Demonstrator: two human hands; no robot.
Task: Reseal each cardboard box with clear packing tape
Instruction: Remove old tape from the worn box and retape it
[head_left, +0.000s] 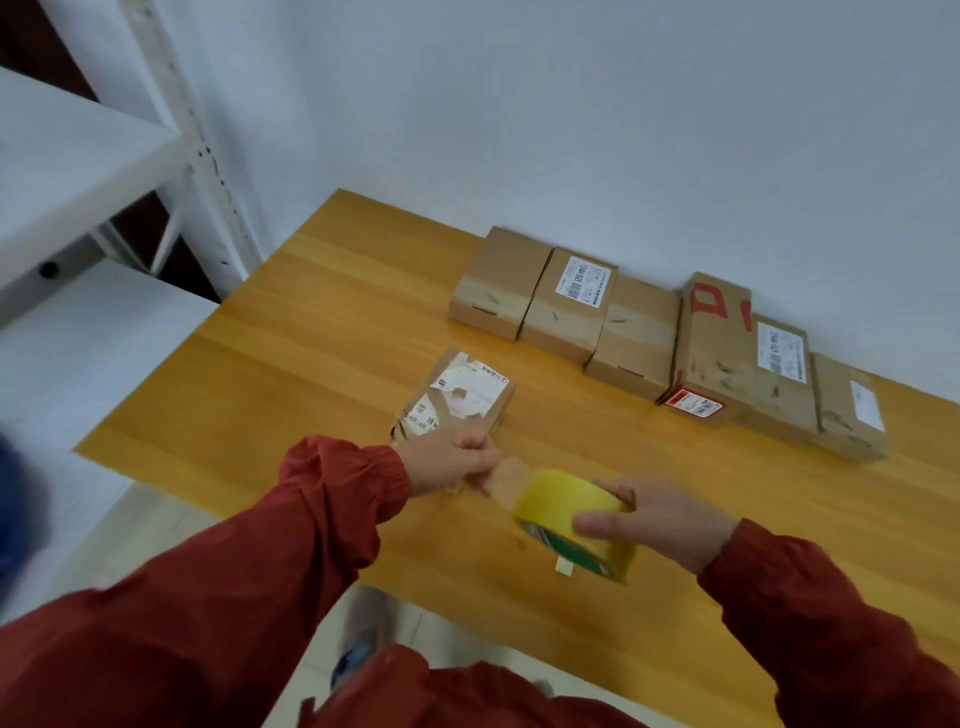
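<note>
Packing tape roll (563, 506), yellowish, is gripped in the right hand (662, 525), thumb across its outer face and fingers curled behind. Just to its left, the left hand (449, 462) pinches the pulled-out tape end (506, 478). Beyond those fingers a cardboard box with a torn label (457, 400) lies on the tabletop (322, 364). Farther right, a row of cardboard boxes (639, 338) stands along the wall (571, 104).
</note>
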